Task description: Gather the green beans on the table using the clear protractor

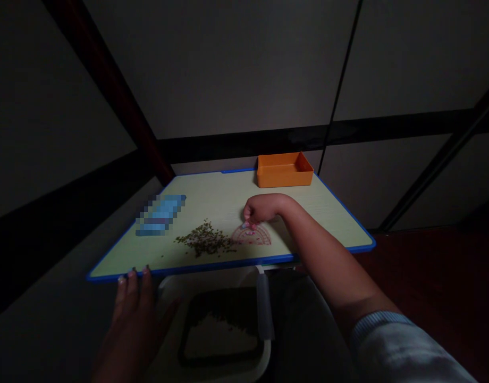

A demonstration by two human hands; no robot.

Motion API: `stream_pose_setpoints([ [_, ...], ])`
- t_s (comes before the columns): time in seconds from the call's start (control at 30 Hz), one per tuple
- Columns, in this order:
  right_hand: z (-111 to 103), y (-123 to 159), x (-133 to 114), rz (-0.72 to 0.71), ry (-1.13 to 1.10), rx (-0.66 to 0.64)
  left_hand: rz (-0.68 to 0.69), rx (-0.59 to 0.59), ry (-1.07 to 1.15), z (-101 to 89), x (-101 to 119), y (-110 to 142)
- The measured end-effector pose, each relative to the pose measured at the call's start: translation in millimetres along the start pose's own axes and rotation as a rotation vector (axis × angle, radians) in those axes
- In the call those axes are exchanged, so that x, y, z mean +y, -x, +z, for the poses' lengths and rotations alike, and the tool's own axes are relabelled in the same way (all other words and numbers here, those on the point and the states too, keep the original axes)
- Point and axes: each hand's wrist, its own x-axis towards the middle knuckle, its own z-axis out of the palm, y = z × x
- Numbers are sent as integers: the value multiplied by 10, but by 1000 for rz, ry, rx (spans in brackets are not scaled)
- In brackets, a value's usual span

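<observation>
My right hand [264,208] is closed, its fingers pinched at the curved top of a clear pinkish semicircular protractor [260,235] on the tabletop; the fingertips are partly hidden. Just left of the protractor, a pile of small greenish-brown grains or beans [204,238] lies spread out, some touching its left corner. My left hand [131,319] is open, with fingertips resting on the blue front edge of the table [212,191]. Below that edge sits a translucent plastic container [264,308] with more dark grains inside, close to my left thumb.
An orange open box [285,178] stands at the back right of the table. A blue, pixelated flat item [160,215] lies on the left side. Panelled walls [244,69] rise behind the table, and a dark red post [109,80] stands at the left.
</observation>
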Motion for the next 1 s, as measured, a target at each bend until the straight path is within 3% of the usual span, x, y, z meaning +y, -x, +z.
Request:
stream_pose_setpoints([
  [0.63, 35, -27, 25, -83, -58, -18, 5, 12, -20, 32, -23, -11],
  [1.0, 6, -19, 2, 26, 38, 9, 5, 26, -20, 33, -45, 6],
])
